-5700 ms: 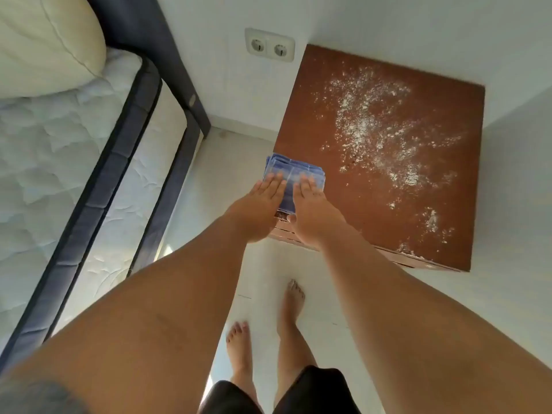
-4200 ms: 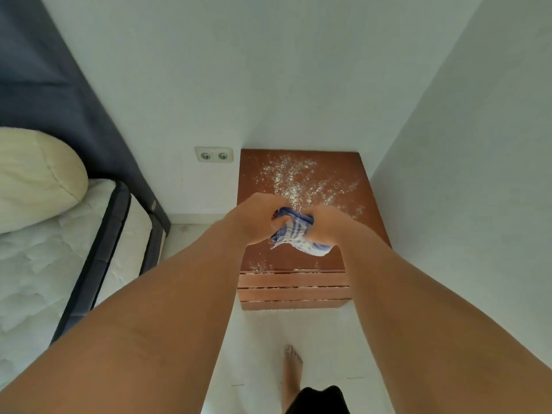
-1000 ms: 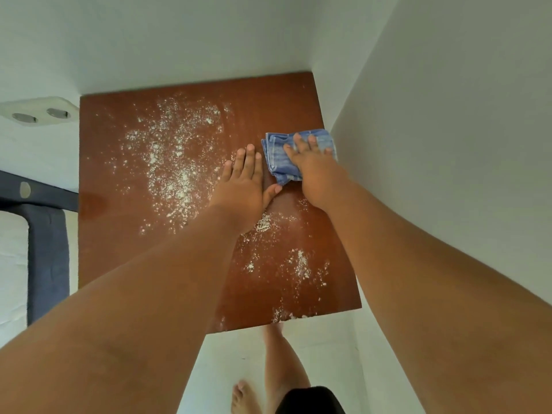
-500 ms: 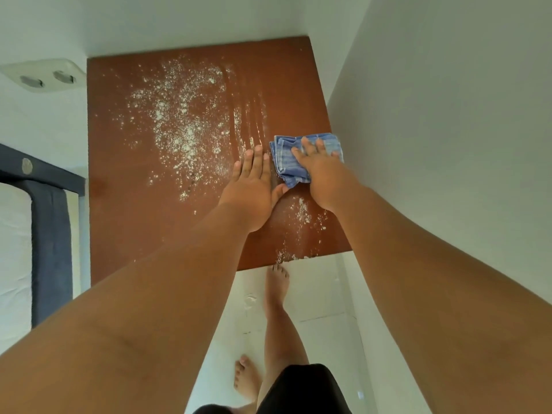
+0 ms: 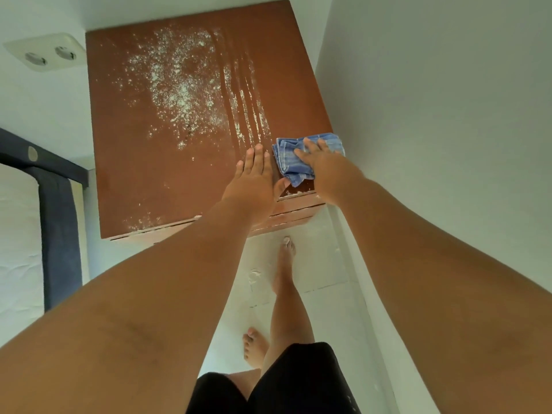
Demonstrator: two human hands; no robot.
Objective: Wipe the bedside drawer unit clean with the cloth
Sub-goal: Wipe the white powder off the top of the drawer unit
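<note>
The brown bedside drawer unit (image 5: 143,162) stands in the corner, its top dusted with white powder (image 5: 179,94) across the middle. A folded blue checked cloth (image 5: 291,162) lies near the front right corner of the top. My right hand (image 5: 321,162) presses flat on the cloth. My left hand (image 5: 254,180) lies flat on the wood just left of the cloth, fingers together, its thumb touching the cloth's edge. Streaks (image 5: 248,106) run back from the cloth through the powder.
A white wall (image 5: 448,100) runs close along the unit's right side. A double socket (image 5: 49,55) sits on the back wall at left. The bed with its dark frame (image 5: 56,222) is at far left. My bare feet (image 5: 283,264) stand on the white floor.
Both hands and the cloth have slid towards the front edge of the top, leaving wiped streaks behind them. Powder in front of the cloth has been pushed off.
</note>
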